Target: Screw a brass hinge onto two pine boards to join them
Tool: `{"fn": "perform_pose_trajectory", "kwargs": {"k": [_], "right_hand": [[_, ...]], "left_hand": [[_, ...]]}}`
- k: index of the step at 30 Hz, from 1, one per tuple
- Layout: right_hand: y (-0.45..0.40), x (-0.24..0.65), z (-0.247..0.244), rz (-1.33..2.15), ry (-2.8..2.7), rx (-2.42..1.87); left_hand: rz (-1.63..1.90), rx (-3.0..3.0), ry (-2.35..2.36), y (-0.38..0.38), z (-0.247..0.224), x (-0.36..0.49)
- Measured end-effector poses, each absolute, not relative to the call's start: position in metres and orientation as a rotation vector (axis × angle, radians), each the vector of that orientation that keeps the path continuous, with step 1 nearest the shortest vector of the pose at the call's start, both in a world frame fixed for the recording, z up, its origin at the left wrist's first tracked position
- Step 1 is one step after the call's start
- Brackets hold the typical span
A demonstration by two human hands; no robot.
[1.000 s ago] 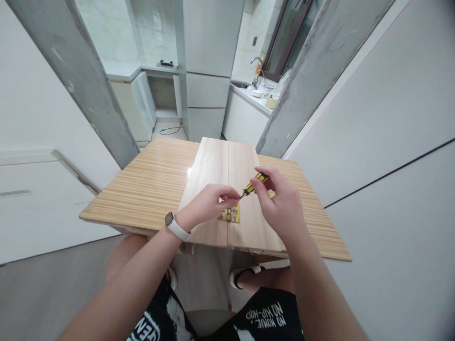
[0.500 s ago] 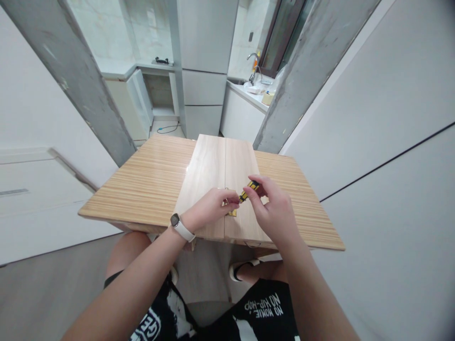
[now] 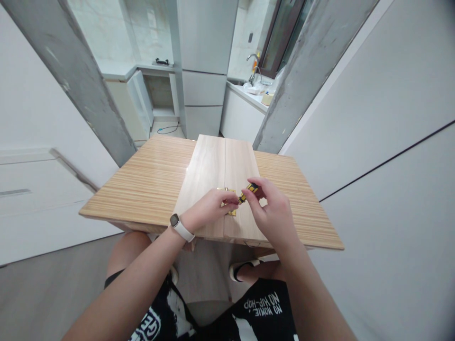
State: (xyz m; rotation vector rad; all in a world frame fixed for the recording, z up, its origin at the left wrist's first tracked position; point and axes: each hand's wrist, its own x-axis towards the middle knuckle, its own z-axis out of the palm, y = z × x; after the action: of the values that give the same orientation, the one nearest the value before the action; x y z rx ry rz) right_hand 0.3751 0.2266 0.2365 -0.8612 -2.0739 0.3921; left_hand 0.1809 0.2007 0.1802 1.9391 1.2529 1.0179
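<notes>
Two pale wooden boards [image 3: 208, 166] lie edge to edge, with a narrow seam between them. A brass hinge [image 3: 232, 213] rests across the seam, partly hidden under my left hand [image 3: 218, 201]. The thumb and fingers of that hand are pinched together over the hinge, at the tip end of a screwdriver; what they pinch is too small to tell. My right hand [image 3: 272, 201] grips the yellow and black handle of the screwdriver [image 3: 249, 192], which slants down to the left toward the hinge.
The boards lie on a striped wooden table [image 3: 142, 184] with angled corners. Grey pillars [image 3: 99, 90] rise beyond it on both sides. Farther back stand a tall fridge [image 3: 204, 87] and a counter with a faucet [image 3: 254, 71]. A white panel [image 3: 384, 166] borders the right side.
My right hand and the screwdriver have shifted slightly down and to the left. More of the hinge's upper edge shows now. My left hand has stayed almost still.
</notes>
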Motion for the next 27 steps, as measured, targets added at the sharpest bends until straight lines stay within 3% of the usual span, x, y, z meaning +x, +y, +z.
{"fn": "perform_pose_trajectory", "kwargs": {"k": [27], "right_hand": [[0.219, 0.37, 0.24, 0.454, -2.12, -0.797]], "left_hand": [[1.083, 1.945, 1.265, 0.19, 0.196, 0.18]]}}
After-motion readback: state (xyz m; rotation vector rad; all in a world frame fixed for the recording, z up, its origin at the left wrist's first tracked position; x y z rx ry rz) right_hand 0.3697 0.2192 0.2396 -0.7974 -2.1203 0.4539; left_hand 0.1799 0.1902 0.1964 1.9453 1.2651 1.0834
